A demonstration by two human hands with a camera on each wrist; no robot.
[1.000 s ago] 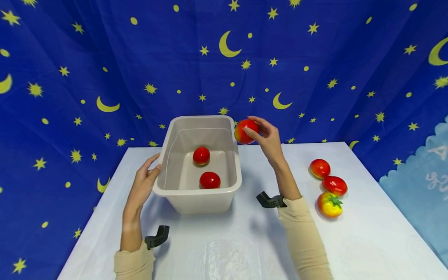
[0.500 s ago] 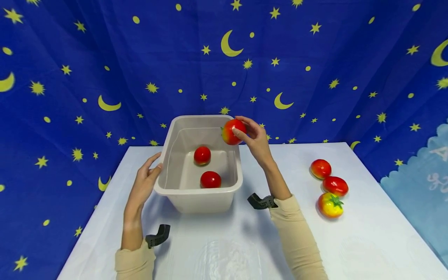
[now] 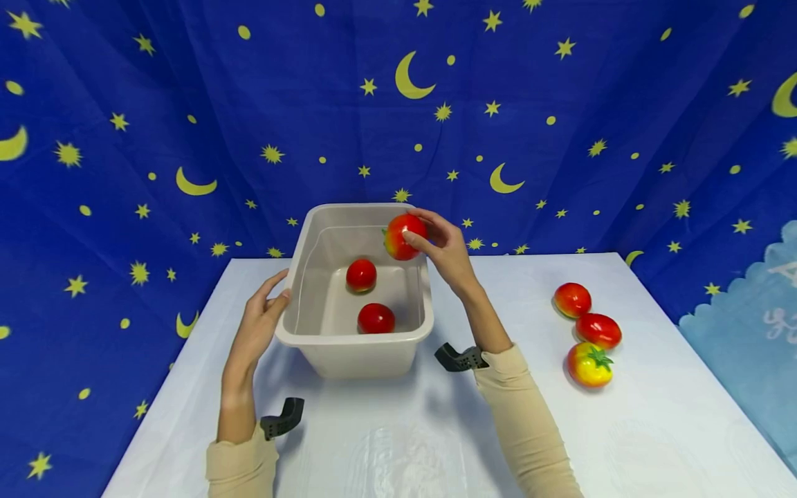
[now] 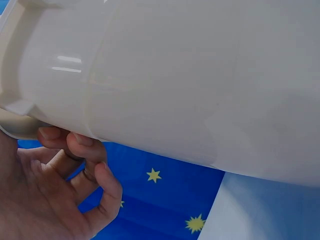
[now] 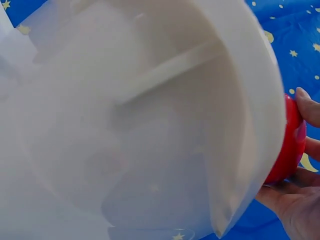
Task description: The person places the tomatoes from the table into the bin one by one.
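My right hand (image 3: 450, 254) holds a red tomato (image 3: 405, 236) with a yellowish, green-tipped end over the far right part of a light grey plastic bin (image 3: 355, 340). In the right wrist view the bin's wall hides part of this tomato (image 5: 292, 145). My left hand (image 3: 254, 325) grips the bin's left rim, thumb on top; the left wrist view shows its fingers (image 4: 89, 146) curled against the outside below the rim. Inside the bin lie two red tomatoes, one farther back (image 3: 361, 276) and one nearer the front (image 3: 376, 319), apart from each other.
On the right of the white table (image 3: 498, 429) sit three more tomatoes in a row: a red one (image 3: 572, 300), a glossy red one (image 3: 598, 330) and a yellow-red one (image 3: 589, 365) with a green stem top. A blue star-and-moon curtain (image 3: 349, 124) hangs behind the table.
My right hand has carried the tomato leftward from outside the bin's right rim to above the bin's opening. My left hand stays on the rim.
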